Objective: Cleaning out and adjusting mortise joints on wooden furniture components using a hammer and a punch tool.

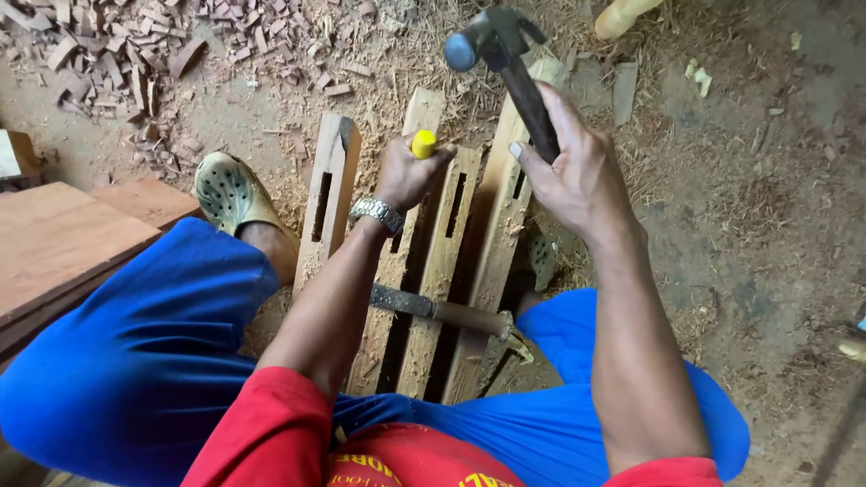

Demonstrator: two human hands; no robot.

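My left hand [409, 175] clamps the yellow-capped chisel [423, 144] on the slotted pale wooden slats [439, 264]; my right hand [576, 172] grips the steel-headed wooden-handled hammer [495, 42] raised at twelve o'clock; several mortises cut.

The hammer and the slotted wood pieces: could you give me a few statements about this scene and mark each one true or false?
1. The right hand holds a hammer raised above the wooden pieces. True.
2. The left hand is empty. False: it grips a yellow-capped tool handle.
3. A second chisel lies across the wooden pieces. True.
4. The ground is swept clean. False: wood chips and sawdust cover it.
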